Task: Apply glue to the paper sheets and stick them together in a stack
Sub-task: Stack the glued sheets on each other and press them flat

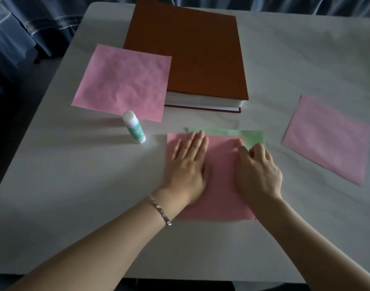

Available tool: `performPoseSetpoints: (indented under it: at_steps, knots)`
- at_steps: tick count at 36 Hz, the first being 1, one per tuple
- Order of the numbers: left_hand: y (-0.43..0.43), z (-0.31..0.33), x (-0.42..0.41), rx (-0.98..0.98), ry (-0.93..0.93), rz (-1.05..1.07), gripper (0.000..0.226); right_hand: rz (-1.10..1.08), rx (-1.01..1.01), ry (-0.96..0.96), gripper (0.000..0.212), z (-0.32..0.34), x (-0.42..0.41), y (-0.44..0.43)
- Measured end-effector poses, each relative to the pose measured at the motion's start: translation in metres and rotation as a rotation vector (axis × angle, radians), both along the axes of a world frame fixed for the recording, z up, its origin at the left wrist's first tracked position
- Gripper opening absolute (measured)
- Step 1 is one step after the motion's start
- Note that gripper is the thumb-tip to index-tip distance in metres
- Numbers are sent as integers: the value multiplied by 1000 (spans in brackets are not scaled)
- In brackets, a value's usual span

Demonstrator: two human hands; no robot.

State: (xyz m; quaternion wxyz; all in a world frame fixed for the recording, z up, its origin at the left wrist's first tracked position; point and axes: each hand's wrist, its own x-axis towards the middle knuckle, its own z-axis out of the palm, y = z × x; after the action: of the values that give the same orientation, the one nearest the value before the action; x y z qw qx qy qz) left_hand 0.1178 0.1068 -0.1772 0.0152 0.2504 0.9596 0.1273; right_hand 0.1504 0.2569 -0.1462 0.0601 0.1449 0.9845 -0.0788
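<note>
Pink sheet — white table, blue fabric

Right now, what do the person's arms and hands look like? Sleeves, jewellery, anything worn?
No sleeves are in view on either arm. The left hand has a thin silver link bracelet at the wrist. The right hand and its wrist wear nothing. No rings, gloves or watch show on either hand.
</note>
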Motion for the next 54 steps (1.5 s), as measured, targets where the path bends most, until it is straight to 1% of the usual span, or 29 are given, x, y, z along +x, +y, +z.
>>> performPoseSetpoints:
  at_steps: [3,8,10,11,12,14,16,18,20,25,29,34,38,40,42,47,51,54]
  knots:
    - [-15,-1,-6,11,70,58,59,21,11,25,49,-2,1,2]
    - [-29,-2,-9,-4,107,98,58,13,13,39,49,-5,2,2]
    - [-29,0,-9,-12,90,93,59,18,-16,145,45,-4,1,0]
    - [-28,2,-9,-13,59,94,60,48,-34,240,43,-4,1,-3]
    - [-27,3,-9,-21,25,106,63,103,-63,336,42,-5,1,-8]
    - [-27,4,-10,-33,4,120,64,261,-154,391,40,-6,1,-24]
    - [-26,2,-10,-30,37,118,59,372,-205,346,42,-11,-1,-42]
    - [-27,-2,-12,-34,91,119,56,412,-188,280,44,-20,-2,-53]
    - [-28,-3,-12,-34,125,105,55,423,-154,262,44,-26,-3,-55]
    - [-27,-1,-10,-33,109,95,58,384,-97,254,50,-27,-1,-40]
    - [-27,0,-10,-44,77,105,59,328,-56,240,54,-27,-2,-16]
    - [-29,1,-9,-61,74,84,59,313,-15,202,56,-26,2,15]
    - [-27,3,-8,-114,73,102,60,329,8,202,56,-24,4,30]
    - [-23,9,-6,-190,46,108,66,336,-1,203,57,-24,5,31]
    - [-18,10,-6,-246,31,61,68,330,-14,187,58,-26,4,31]
    - [12,10,-7,-251,32,-159,75,333,-25,186,64,-28,3,31]
    - [13,5,-7,-147,25,-273,68,335,-30,179,65,-28,3,32]
    - [-2,1,-2,-77,80,-370,58,330,-35,179,65,-28,2,31]
